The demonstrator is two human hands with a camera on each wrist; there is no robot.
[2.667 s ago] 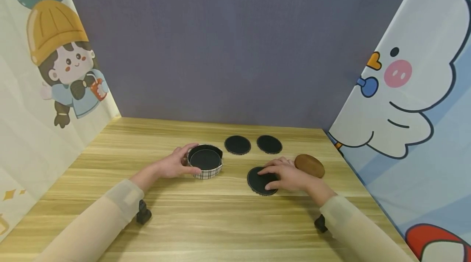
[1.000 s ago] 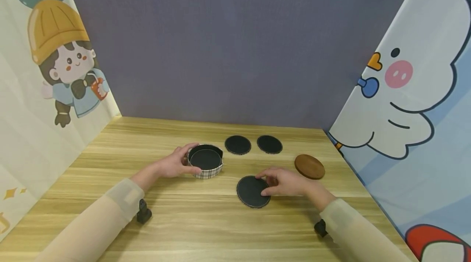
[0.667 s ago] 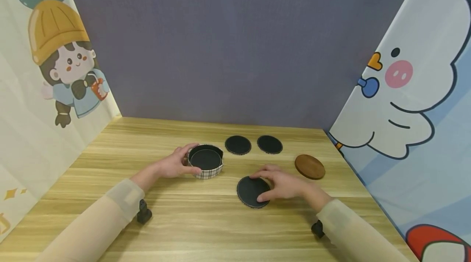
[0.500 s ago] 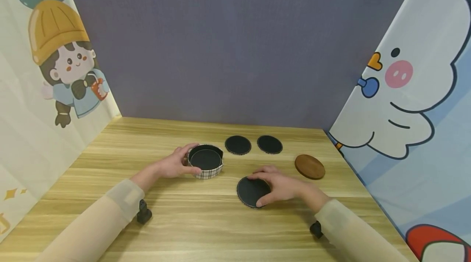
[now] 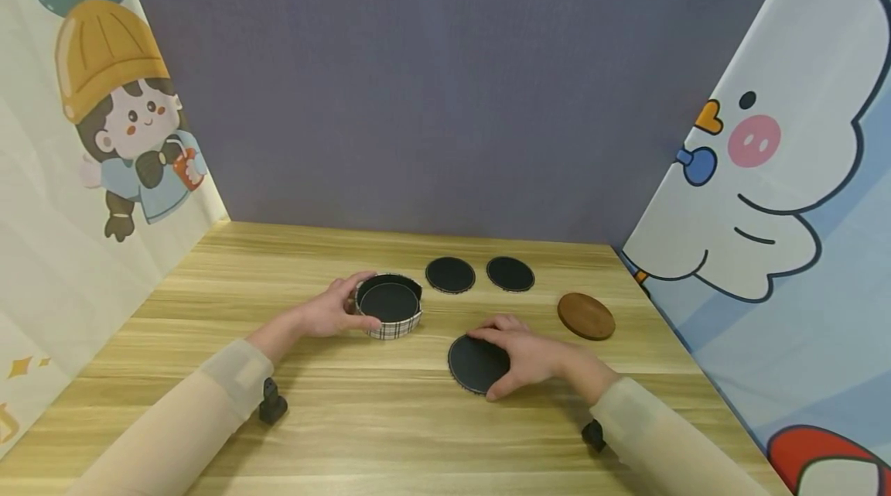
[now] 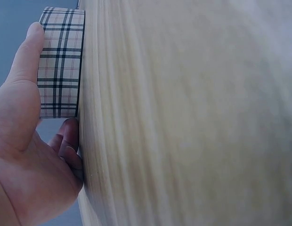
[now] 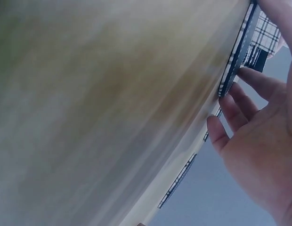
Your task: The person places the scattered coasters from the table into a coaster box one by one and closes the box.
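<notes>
My left hand [image 5: 322, 315] holds a round, plaid-sided coaster holder [image 5: 400, 328] on the table, thumb at its near side and fingers behind it. A black disc lies inside the holder. In the left wrist view its plaid wall [image 6: 61, 63] stands against the tabletop beside my thumb. My right hand [image 5: 529, 357] spans a round black coaster [image 5: 476, 364] with a stitched rim, thumb on the near edge and fingers on the far edge. The right wrist view shows that coaster [image 7: 238, 52] edge-on, its plaid-patterned side low at the table and fingertips right at the rim.
Two more black coasters, one behind the holder's right side [image 5: 450, 275] and one further right [image 5: 510, 273], lie flat toward the back. A brown wooden disc [image 5: 586, 316] lies right of my right hand. A dark grey panel [image 5: 431, 94] closes off the table's back.
The black coaster has slid left and nearer to me with my right hand. Over the last second that hand's thumb and fingers have spread to its edges. The left hand has stayed still.
</notes>
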